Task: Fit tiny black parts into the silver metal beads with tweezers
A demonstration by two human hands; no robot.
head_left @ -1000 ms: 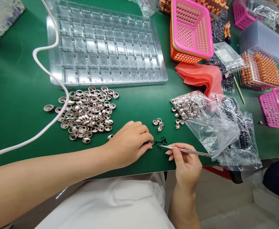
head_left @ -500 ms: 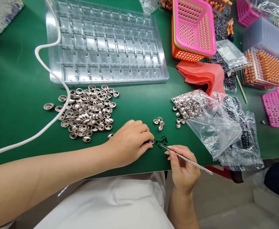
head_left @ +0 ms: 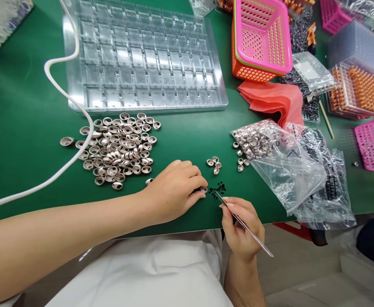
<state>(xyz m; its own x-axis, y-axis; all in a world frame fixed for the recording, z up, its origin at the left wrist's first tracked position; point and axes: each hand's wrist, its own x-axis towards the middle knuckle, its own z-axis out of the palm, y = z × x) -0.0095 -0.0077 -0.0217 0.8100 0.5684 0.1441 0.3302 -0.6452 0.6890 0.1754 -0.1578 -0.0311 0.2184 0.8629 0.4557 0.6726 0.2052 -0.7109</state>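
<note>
Between the thumb and fingers of my left hand [head_left: 177, 192] is a small silver metal ring-shaped part [head_left: 203, 189], mostly covered by the fingertips. My right hand [head_left: 243, 226] grips metal tweezers [head_left: 247, 230], their tips at the edge of a scatter of tiny black pieces [head_left: 219, 187] just right of the left fingertips. Whether the tips pinch a piece is too small to tell. Behind the black pieces sit several silver parts [head_left: 215, 163]. A large heap of similar silver parts [head_left: 119, 147] lies beyond my left forearm.
A clear compartment tray [head_left: 148, 59] stands at the back, with a white cable [head_left: 59, 87] running across its left side. To the right are a clear bag of silver parts [head_left: 254, 138], red cloth [head_left: 273, 98], stacked baskets [head_left: 262, 42] and boxes of orange pieces [head_left: 366, 89].
The tweezers have turned steeper, their rear end swinging down toward me, and my right hand has shifted slightly left. My left hand stays on the silver part.
</note>
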